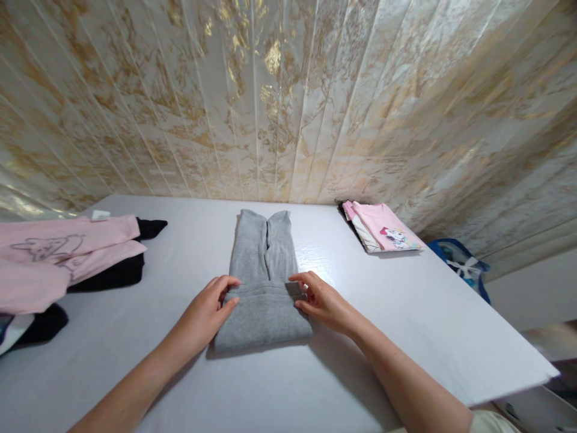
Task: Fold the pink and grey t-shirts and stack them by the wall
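Note:
A grey garment (pixel 264 322) lies folded on the white table in front of me, its lower part turned up over the rest. Two side-by-side lengths of cloth point away from me, and a band runs across the middle. My left hand (pixel 215 304) holds the left edge of the folded part near that band, thumb on top and fingers curled at the side. At the opposite edge, my right hand (pixel 321 300) grips the cloth in the same way, thumb and forefinger on the fabric. Some fingertips are hidden by the hands and cloth.
At the left lie pink shirts (pixel 40 252) with black clothes (pixel 112 275) under them. A folded stack with a pink printed shirt (pixel 381 222) on top sits at the back right. Beyond the table's right edge is a blue bag (pixel 460 261). A patterned curtain (pixel 270 120) hangs behind.

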A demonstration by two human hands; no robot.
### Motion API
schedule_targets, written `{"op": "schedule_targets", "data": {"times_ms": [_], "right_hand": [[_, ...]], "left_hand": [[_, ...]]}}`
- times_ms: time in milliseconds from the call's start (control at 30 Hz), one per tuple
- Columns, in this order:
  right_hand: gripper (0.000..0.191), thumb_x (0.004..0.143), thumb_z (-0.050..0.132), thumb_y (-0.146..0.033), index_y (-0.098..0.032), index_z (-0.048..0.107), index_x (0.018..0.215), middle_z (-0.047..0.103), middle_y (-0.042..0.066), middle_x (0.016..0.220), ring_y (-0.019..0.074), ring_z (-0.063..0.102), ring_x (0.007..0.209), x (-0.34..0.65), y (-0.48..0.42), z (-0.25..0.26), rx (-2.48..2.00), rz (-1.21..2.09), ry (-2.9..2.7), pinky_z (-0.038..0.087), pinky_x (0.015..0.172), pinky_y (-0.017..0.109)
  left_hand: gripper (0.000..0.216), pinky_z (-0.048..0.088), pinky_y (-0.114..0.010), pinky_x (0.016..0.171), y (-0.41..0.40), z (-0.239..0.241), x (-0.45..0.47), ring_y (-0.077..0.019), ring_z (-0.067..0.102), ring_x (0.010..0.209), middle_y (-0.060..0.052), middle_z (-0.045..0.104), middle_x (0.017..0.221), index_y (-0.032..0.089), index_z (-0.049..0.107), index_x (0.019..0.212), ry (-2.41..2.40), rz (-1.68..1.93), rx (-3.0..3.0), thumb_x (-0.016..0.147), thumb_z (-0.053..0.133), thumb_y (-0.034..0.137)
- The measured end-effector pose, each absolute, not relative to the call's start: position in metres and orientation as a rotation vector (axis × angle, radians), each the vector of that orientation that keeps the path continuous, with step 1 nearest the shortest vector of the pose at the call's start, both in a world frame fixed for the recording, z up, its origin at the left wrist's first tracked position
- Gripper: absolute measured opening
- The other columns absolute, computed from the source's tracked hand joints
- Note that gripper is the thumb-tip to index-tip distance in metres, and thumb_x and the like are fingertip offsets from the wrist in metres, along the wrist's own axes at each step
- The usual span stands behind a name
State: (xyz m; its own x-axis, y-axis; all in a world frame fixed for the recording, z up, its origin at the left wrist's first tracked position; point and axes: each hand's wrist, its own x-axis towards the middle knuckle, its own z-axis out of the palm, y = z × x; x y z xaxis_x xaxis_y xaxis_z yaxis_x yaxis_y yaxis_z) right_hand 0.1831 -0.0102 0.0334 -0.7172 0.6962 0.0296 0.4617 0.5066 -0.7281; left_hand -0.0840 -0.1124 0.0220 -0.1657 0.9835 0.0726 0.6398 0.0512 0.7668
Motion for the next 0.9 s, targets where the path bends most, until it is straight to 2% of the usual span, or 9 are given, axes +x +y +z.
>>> {"op": "schedule_targets", "data": {"times_ms": [67,133,267,367,433,533,700,800,900], "right_hand": [[0.052,0.080,0.063,-0.011,-0.025,0.049,0.128,0.054,0.001,0.101,0.0116,0.052,0.076,0.183,-0.010,0.031,-0.996,1.025,-2.441,0.042,0.072,0.026],[0.045,0.081,0.063,-0.013,-0.023,0.052,0.123,0.056,0.000,0.094,0.0124,0.052,0.076,0.182,-0.010,0.030,-1.051,1.025,-2.446,0.040,0.070,0.025],[0.013,0.078,0.063,-0.013,-0.019,0.056,0.088,0.053,-0.003,0.079,0.0122,0.048,0.070,0.178,-0.010,0.034,-1.134,0.994,-2.455,0.034,0.063,0.024],[0.013,0.076,0.062,-0.012,-0.019,0.051,0.076,0.050,-0.003,0.076,0.0121,0.046,0.069,0.177,-0.010,0.038,-1.102,0.997,-2.443,0.032,0.062,0.024],[0.011,0.077,0.061,-0.014,-0.020,0.052,0.077,0.050,-0.002,0.078,0.0126,0.046,0.070,0.177,-0.011,0.040,-1.058,1.047,-2.381,0.033,0.063,0.024],[0.006,0.079,0.058,-0.018,-0.021,0.053,0.083,0.053,-0.001,0.080,0.0136,0.049,0.073,0.179,-0.013,0.046,-0.982,1.230,-2.220,0.037,0.065,0.025],[0.012,0.080,0.059,-0.027,-0.020,0.049,0.083,0.051,-0.004,0.073,0.0114,0.047,0.066,0.172,-0.001,0.067,-0.827,1.542,-1.954,0.035,0.059,0.023],[0.017,0.078,0.062,-0.029,-0.020,0.049,0.084,0.052,-0.005,0.071,0.0102,0.047,0.063,0.159,0.024,0.082,-0.794,1.498,-1.911,0.034,0.057,0.022],[0.019,0.076,0.063,-0.028,-0.019,0.048,0.083,0.053,-0.006,0.068,0.0092,0.047,0.060,0.137,0.063,0.090,-0.796,1.439,-1.874,0.034,0.056,0.021]], "left_hand": [[0.044,0.053,-0.035,0.076,-0.113,0.017,-0.085,-0.0201,0.062,0.085,-0.006,0.062,0.110,0.023,0.057,0.117,1.848,0.983,1.536,0.077,0.056,0.041],[0.053,0.054,-0.036,0.077,-0.113,0.013,-0.086,-0.0211,0.064,0.087,-0.008,0.062,0.110,0.021,0.056,0.122,1.851,1.011,1.458,0.073,0.058,0.043],[0.045,0.054,-0.035,0.073,-0.114,0.018,-0.086,-0.0214,0.064,0.080,-0.006,0.065,0.095,0.020,0.062,0.109,1.910,0.964,1.458,0.069,0.058,0.039],[0.028,0.051,-0.034,0.069,-0.115,0.028,-0.084,-0.0208,0.061,0.071,-0.002,0.063,0.080,0.022,0.064,0.090,1.925,0.891,1.535,0.069,0.056,0.038],[0.019,0.049,-0.033,0.067,-0.117,0.034,-0.082,-0.0206,0.059,0.068,-0.001,0.061,0.073,0.023,0.061,0.078,1.908,0.893,1.547,0.071,0.056,0.040],[0.024,0.047,-0.030,0.061,-0.120,0.046,-0.081,-0.0195,0.058,0.066,0.001,0.058,0.068,0.024,0.055,0.075,1.825,0.979,1.454,0.074,0.057,0.048],[0.038,0.051,-0.032,0.068,-0.109,0.081,-0.082,-0.0206,0.064,0.076,0.000,0.065,0.075,0.022,0.053,0.085,1.570,1.085,1.245,0.074,0.060,0.057],[0.043,0.053,-0.036,0.076,-0.081,0.101,-0.089,-0.0214,0.066,0.079,-0.001,0.068,0.078,0.021,0.053,0.093,1.506,1.123,1.168,0.072,0.064,0.056],[0.043,0.054,-0.037,0.073,-0.037,0.108,-0.100,-0.0207,0.067,0.074,-0.001,0.068,0.075,0.017,0.054,0.098,1.551,1.163,1.159,0.071,0.066,0.048]]}}
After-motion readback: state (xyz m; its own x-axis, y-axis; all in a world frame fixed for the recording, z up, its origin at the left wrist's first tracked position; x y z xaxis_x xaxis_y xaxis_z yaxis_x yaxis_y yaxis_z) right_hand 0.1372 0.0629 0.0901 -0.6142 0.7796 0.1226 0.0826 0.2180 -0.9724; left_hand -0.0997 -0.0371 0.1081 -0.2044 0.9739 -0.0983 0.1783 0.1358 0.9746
